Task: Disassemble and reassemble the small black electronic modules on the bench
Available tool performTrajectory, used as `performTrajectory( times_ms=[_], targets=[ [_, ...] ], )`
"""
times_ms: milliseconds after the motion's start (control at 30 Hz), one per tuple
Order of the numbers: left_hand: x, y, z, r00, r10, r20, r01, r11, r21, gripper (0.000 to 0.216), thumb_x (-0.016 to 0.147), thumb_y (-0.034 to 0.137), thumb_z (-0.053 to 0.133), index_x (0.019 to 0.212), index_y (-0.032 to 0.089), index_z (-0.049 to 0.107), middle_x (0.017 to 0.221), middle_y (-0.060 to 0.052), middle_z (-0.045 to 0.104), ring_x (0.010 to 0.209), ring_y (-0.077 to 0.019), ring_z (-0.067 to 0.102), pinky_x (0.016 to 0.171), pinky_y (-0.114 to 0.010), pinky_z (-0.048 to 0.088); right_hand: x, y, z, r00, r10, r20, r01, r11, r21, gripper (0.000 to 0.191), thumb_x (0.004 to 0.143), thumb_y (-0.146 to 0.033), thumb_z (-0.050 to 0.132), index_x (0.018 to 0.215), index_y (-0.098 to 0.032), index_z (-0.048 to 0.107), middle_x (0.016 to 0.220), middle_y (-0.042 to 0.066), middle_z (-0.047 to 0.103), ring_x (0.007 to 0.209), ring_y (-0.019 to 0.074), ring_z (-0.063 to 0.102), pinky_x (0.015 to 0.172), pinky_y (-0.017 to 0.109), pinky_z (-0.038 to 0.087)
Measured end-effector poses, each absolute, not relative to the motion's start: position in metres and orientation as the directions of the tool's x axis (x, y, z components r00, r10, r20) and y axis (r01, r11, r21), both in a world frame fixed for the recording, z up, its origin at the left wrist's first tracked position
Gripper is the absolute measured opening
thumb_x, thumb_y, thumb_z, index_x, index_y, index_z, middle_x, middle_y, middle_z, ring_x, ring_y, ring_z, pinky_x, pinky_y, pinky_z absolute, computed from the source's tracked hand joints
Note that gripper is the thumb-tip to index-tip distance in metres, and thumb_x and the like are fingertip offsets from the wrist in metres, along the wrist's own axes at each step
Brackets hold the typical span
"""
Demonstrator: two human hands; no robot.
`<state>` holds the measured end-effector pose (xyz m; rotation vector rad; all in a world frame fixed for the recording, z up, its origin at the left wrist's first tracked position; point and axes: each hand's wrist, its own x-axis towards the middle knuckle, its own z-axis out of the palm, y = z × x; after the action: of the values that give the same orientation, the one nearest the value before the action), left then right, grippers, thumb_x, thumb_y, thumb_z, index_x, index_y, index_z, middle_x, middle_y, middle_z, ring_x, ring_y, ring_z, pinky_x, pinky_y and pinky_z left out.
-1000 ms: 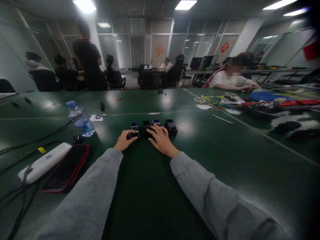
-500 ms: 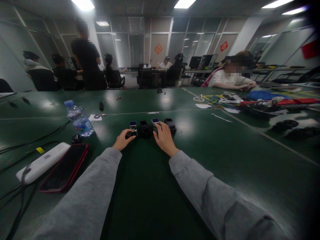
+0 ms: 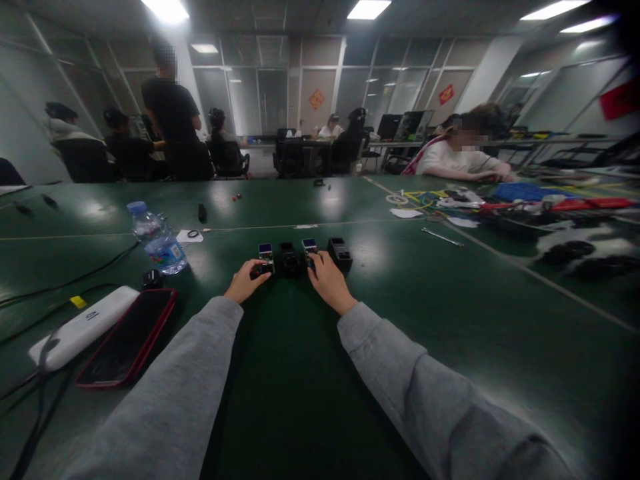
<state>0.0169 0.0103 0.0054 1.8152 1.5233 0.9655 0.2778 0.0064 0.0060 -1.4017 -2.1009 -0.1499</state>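
Observation:
Four small devices would be miscounted easily, so by position: at the left of a short row stands a circuit board with a small screen [image 3: 265, 249]. My left hand [image 3: 243, 283] closes its thumb and fingers on the lower part of this board. Just right of it lies a black plastic case [image 3: 289, 260], touched by neither hand. A second circuit board with a screen [image 3: 309, 245] comes after that, its lower right side gripped by my right hand [image 3: 330, 283]. Beyond my right fingers sits another black case [image 3: 341, 251]. My fingers partly cover both boards.
On the left of the green table [image 3: 400, 293] are a water bottle [image 3: 159, 241], a phone in a red case [image 3: 129, 340], a white power bank [image 3: 85, 327] and cables. A wrench [image 3: 442, 237] and piled wires [image 3: 430, 198] lie right. A person [image 3: 453, 157] sits across.
My right fingers have drawn in and slightly down along the right-hand board, uncovering more of it and of the black case beside it. My left hand stays on its board.

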Motion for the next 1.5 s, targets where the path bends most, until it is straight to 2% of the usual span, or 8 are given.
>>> performTrajectory(
  times_ms=[233, 500, 600, 700, 900, 1167, 1367, 1500],
  targets=[
    [0.016, 0.011, 0.004, 0.094, 0.981, 0.171, 0.571, -0.194, 0.798, 0.035, 0.081, 0.035, 0.070, 0.113, 0.026, 0.061, 0.117, -0.005, 0.064, 0.102, -0.0219, 0.063, 0.096, -0.045, 0.046, 0.276, 0.005, 0.007, -0.253, 0.786, 0.564, 0.872, 0.438, -0.218, 0.041, 0.097, -0.029, 0.043, 0.135, -0.012, 0.045, 0.131, 0.018, 0.044, 0.111, 0.0279, 0.053, 0.091, 0.042, 0.051],
    [0.011, 0.017, -0.006, 0.134, 0.977, 0.163, 0.529, -0.210, 0.822, 0.045, 0.081, 0.042, 0.068, 0.121, 0.026, 0.056, 0.126, -0.007, 0.059, 0.100, -0.0210, 0.062, 0.092, -0.044, 0.049, 0.311, 0.013, 0.015, -0.008, 0.697, 0.717, 0.941, 0.248, -0.231, 0.043, 0.098, -0.033, 0.039, 0.138, -0.017, 0.045, 0.140, 0.019, 0.036, 0.129, 0.0357, 0.036, 0.102, 0.053, 0.037],
    [0.010, 0.019, -0.009, 0.137, 0.976, 0.169, 0.518, -0.216, 0.828, 0.047, 0.080, 0.043, 0.068, 0.122, 0.027, 0.055, 0.127, -0.007, 0.059, 0.099, -0.0206, 0.062, 0.092, -0.045, 0.048, 0.326, 0.022, 0.005, 0.059, 0.759, 0.648, 0.923, 0.205, -0.325, 0.046, 0.095, -0.035, 0.043, 0.134, -0.012, 0.047, 0.128, 0.022, 0.046, 0.117, 0.0351, 0.048, 0.093, 0.051, 0.045],
    [0.010, 0.020, -0.010, 0.135, 0.976, 0.169, 0.512, -0.214, 0.832, 0.047, 0.080, 0.043, 0.069, 0.121, 0.026, 0.056, 0.127, -0.007, 0.058, 0.100, -0.0208, 0.062, 0.093, -0.045, 0.048, 0.331, 0.029, -0.005, 0.040, 0.816, 0.577, 0.885, 0.239, -0.399, 0.045, 0.095, -0.035, 0.041, 0.132, -0.011, 0.047, 0.119, 0.018, 0.053, 0.102, 0.0299, 0.058, 0.086, 0.044, 0.051],
    [0.012, 0.016, -0.005, 0.106, 0.981, 0.162, 0.509, -0.194, 0.839, 0.044, 0.079, 0.038, 0.071, 0.119, 0.027, 0.058, 0.124, -0.006, 0.061, 0.100, -0.0210, 0.062, 0.093, -0.045, 0.048, 0.329, 0.034, -0.012, -0.107, 0.825, 0.555, 0.860, 0.356, -0.364, 0.049, 0.100, -0.044, 0.035, 0.138, -0.014, 0.044, 0.130, 0.017, 0.049, 0.109, 0.0288, 0.057, 0.090, 0.044, 0.050],
    [0.015, 0.013, -0.001, 0.076, 0.981, 0.177, 0.504, -0.191, 0.843, 0.040, 0.080, 0.038, 0.070, 0.117, 0.027, 0.060, 0.123, -0.006, 0.062, 0.100, -0.0220, 0.063, 0.095, -0.046, 0.048, 0.321, 0.018, 0.005, -0.034, 0.721, 0.692, 0.909, 0.311, -0.279, 0.045, 0.103, -0.037, 0.028, 0.137, -0.016, 0.049, 0.139, 0.018, 0.042, 0.131, 0.0318, 0.036, 0.104, 0.053, 0.037],
    [0.016, 0.011, 0.001, 0.076, 0.980, 0.184, 0.516, -0.197, 0.833, 0.039, 0.079, 0.037, 0.073, 0.114, 0.027, 0.061, 0.122, -0.005, 0.063, 0.101, -0.0223, 0.063, 0.095, -0.045, 0.048, 0.286, -0.014, 0.021, -0.498, 0.655, 0.568, 0.810, 0.586, 0.034, 0.047, 0.101, -0.037, 0.041, 0.148, -0.031, 0.036, 0.157, 0.003, 0.022, 0.144, 0.0260, 0.018, 0.116, 0.048, 0.021],
    [0.017, 0.010, 0.003, 0.083, 0.978, 0.193, 0.525, -0.207, 0.825, 0.037, 0.079, 0.037, 0.072, 0.113, 0.027, 0.062, 0.121, -0.005, 0.063, 0.102, -0.0227, 0.063, 0.096, -0.046, 0.047, 0.276, -0.015, 0.017, -0.579, 0.663, 0.475, 0.776, 0.627, 0.070, 0.053, 0.099, -0.042, 0.048, 0.150, -0.037, 0.031, 0.160, -0.001, 0.013, 0.146, 0.0275, 0.010, 0.118, 0.052, 0.015]
  ],
)
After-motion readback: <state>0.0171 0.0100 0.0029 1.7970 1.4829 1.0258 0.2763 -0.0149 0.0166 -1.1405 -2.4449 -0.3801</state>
